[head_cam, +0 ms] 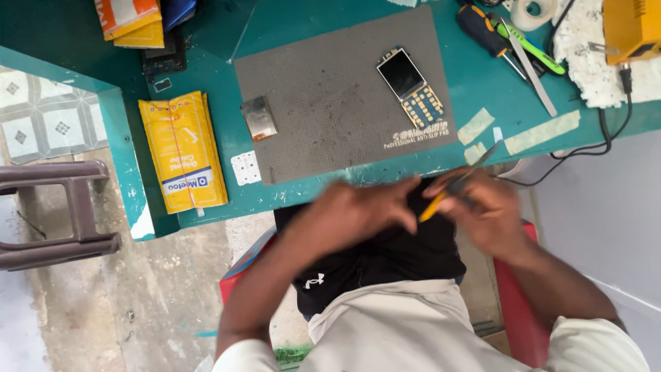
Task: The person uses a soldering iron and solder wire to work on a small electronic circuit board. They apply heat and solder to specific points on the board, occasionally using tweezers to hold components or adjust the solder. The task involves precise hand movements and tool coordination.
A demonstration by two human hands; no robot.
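Below the near edge of the teal tabletop (206, 62), both hands meet over the person's lap. The right hand (485, 213) has its fingers clamped on a slim tool with a yellow handle (432, 207) and a dark metal tip that slants up toward the tabletop edge. The left hand (351, 213) reaches across to it, fingertips drawn together just beside the yellow end; motion blur hides whether they pinch anything. On the grey anti-slip mat (330, 103) lies an opened keypad phone (411, 88), screen up, well apart from the hands. A small metal plate (258, 118) rests on the mat's left edge, and a yellow packet (182, 151) lies farther left. Screwdrivers (496, 34) sit beyond the mat's right corner.
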